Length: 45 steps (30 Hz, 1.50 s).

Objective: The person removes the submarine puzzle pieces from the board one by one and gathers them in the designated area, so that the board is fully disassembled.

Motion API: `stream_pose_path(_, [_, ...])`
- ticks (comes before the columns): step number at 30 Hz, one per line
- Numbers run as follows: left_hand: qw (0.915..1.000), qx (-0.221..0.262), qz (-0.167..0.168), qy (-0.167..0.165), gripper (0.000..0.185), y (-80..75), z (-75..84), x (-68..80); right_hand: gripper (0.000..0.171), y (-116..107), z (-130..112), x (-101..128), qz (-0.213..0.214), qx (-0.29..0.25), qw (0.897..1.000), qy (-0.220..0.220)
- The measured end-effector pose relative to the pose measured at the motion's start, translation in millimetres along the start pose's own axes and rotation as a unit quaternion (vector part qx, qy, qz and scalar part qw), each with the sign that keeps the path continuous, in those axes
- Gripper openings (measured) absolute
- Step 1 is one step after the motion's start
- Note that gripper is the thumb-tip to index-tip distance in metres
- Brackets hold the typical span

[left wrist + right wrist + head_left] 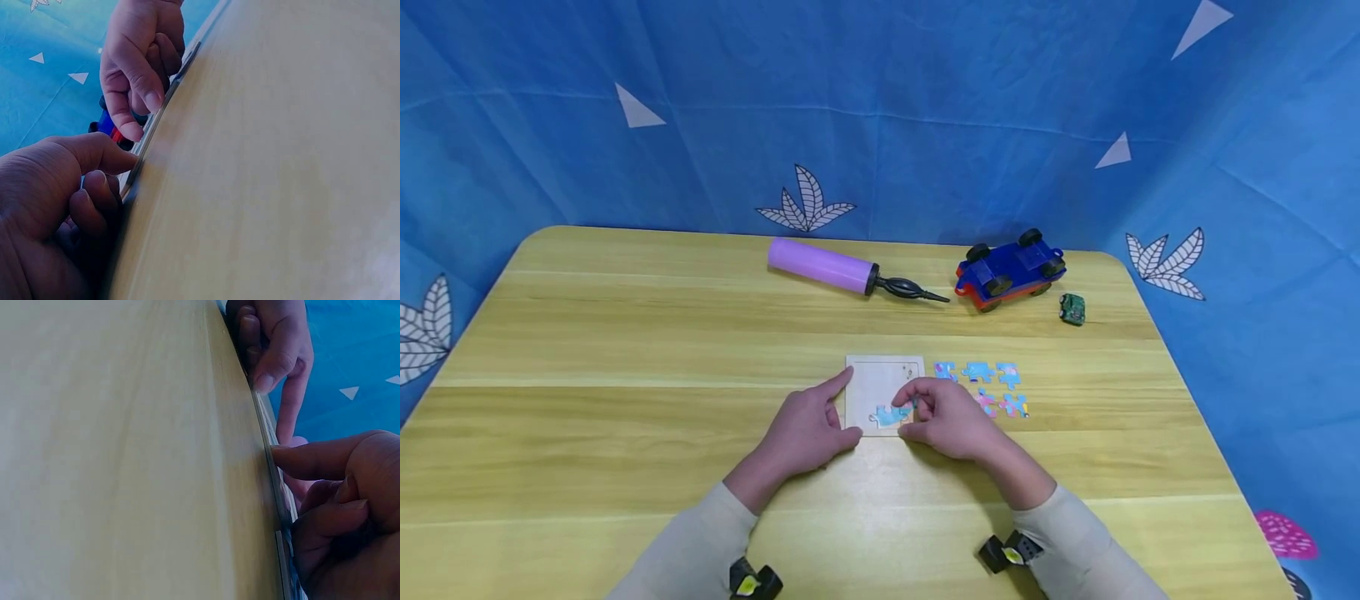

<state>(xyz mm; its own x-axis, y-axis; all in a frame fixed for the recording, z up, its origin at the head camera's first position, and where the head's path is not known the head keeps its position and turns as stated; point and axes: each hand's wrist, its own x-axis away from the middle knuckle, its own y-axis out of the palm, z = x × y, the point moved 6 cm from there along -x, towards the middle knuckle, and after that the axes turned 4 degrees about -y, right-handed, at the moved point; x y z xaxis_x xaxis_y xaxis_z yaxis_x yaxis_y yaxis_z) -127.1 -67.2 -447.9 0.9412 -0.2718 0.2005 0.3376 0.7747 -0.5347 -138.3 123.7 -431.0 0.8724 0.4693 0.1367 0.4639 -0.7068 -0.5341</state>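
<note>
Two hands rest on a yellow wooden table (625, 333), close together near its front edge. On the left side, the left hand (808, 429) lies beside a small pale puzzle board (880, 379). Its pointing finger reaches out straight along the left edge of the board, its thumb touches the near corner, and its other fingers are curled under, with nothing in them. On the near part of the board lies a light blue puzzle piece (889, 414). The right hand (951, 417) comes next, bent over that piece, and its fingertips and thumb pinch the right end of it. From the wrist views the board looks very thin and flat on the table, with fingers pressed against its edge. Just to the right of the board lie five loose puzzle pieces (981, 387) in two short rows. Far back on the table, a purple pump (831, 267) lies on its side. Right of it, a blue toy car (1011, 268) lies upside down with its wheels up, and a small green thing (1072, 308) sits beside it
</note>
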Motion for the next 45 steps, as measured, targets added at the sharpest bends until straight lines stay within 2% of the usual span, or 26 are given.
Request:
stream_pose_path(10, [1.0,-0.001,0.0,-0.006,0.087,-0.8,0.8,1.1,0.023,0.8,-2.0,-5.2,-0.014,0.012,1.0,-0.007])
stream_pose_path(26, [1.0,-0.006,0.001,-0.002,0.087,-0.6,0.5,0.6,0.026,1.7,-1.5,-7.4,-0.019,-0.004,1.0,0.007])
stream_pose_path(45, [1.0,0.0,0.003,0.009,0.087,1.0,-3.5,-0.7,0.031,4.4,-1.0,-6.5,-0.036,-0.019,0.999,-0.011])
